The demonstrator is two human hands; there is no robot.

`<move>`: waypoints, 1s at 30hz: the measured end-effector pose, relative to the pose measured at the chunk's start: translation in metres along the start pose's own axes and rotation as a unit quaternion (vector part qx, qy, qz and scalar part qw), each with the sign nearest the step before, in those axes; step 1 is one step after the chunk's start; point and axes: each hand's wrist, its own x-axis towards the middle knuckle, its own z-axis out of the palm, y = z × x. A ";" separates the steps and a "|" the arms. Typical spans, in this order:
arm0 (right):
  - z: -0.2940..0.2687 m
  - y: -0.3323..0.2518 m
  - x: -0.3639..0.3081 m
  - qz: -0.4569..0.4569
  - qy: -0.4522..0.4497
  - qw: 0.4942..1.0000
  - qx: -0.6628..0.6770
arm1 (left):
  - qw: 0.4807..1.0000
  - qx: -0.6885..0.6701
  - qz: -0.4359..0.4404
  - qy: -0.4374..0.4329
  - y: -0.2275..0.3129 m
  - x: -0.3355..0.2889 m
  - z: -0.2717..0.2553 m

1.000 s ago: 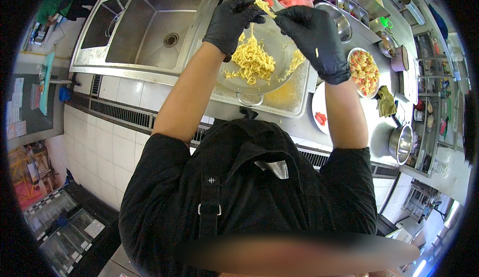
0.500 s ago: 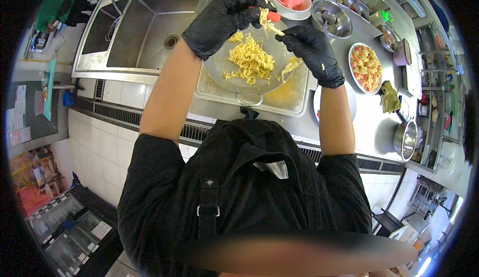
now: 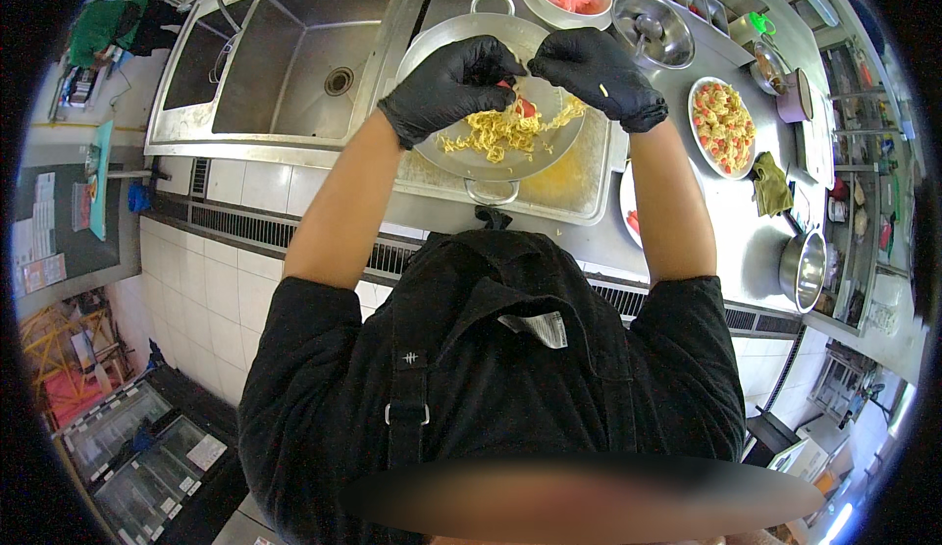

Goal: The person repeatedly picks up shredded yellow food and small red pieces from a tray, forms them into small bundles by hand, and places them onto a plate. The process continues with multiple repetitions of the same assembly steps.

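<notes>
My left hand (image 3: 453,92), in a black glove, is curled closed around a red sausage-like piece (image 3: 528,108) whose end shows beyond the fingers. Opposite it, my right hand (image 3: 601,76), gloved too, has its fingers pinched together close to the left fingertips; what they hold is hidden. Both hands are over a wide, round metal pan (image 3: 446,33) with loop handles. Yellow noodles (image 3: 502,138) lie heaped in the pan, partly covered by my left hand, and a smaller clump (image 3: 564,111) lies toward its right side.
A pale tray (image 3: 569,204) lies under the pan. To the left is a steel sink (image 3: 294,74). On the right stand an oval plate (image 3: 695,133) of noodle-covered red pieces, a green cloth (image 3: 772,187) and a steel pot (image 3: 807,270). Behind are a white bowl (image 3: 538,5) and a steel bowl (image 3: 677,50).
Both hands have come closer together, the left lower and to the right, the right upward and to the left. The noodle strand stretched between them no longer shows.
</notes>
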 end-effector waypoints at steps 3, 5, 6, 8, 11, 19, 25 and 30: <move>0.019 0.005 -0.002 -0.004 0.057 0.998 0.028 | 0.990 0.064 0.035 0.122 -0.021 0.005 0.010; 0.032 -0.010 -0.006 0.009 0.081 0.995 0.058 | 0.981 0.065 0.033 0.178 -0.032 0.008 0.009; 0.036 -0.018 -0.010 0.022 0.079 0.995 0.060 | 0.979 0.019 0.019 0.201 -0.032 0.008 0.012; 0.052 -0.025 -0.016 0.034 0.120 0.989 0.081 | 0.969 -0.038 0.001 0.243 -0.030 0.009 0.019; 0.078 -0.028 -0.024 0.064 0.194 0.966 0.156 | 0.950 -0.154 0.011 0.271 -0.029 0.011 0.025; 0.077 -0.020 -0.038 0.085 0.248 0.950 0.169 | 0.885 -0.435 -0.020 0.166 -0.034 0.007 0.027; 0.053 -0.012 -0.043 0.030 0.201 0.961 0.189 | 0.927 -0.359 -0.019 0.112 -0.041 0.001 0.028; 0.049 -0.010 -0.048 -0.005 0.123 0.955 0.270 | 0.966 -0.227 0.003 0.126 -0.033 -0.002 0.043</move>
